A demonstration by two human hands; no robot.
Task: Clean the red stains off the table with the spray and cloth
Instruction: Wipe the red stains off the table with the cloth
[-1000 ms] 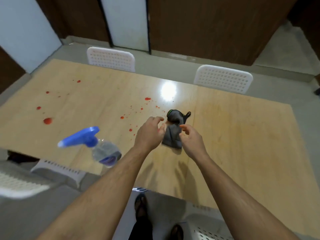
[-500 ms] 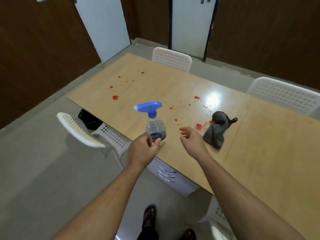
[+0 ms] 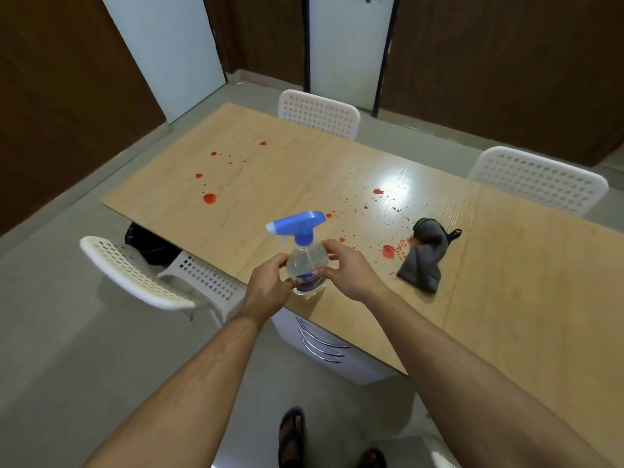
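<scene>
Fingers [image 3: 326,246] of both hands curled round the upright spray bottle [image 3: 306,265] at the table's [image 3: 506,315] near edge; the cloth [image 3: 426,256] lay rightward, nearer the right hand [image 3: 349,270], among red stains [image 3: 388,251]

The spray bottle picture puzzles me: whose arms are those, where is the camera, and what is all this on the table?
There is no machine here. A person wears a wide-angle camera on the head, looking forward and down, so the two bare arms are their own. The left hand and the right hand both grip a clear spray bottle with a blue trigger head, which stands near the closest edge of a wooden table. Red stains are spattered over the table, such as a large blob on the far left and another beside a crumpled grey cloth, which lies untouched to the right of the hands. White perforated chairs stand around the table. The sandalled feet at the bottom are the person's own.
</scene>
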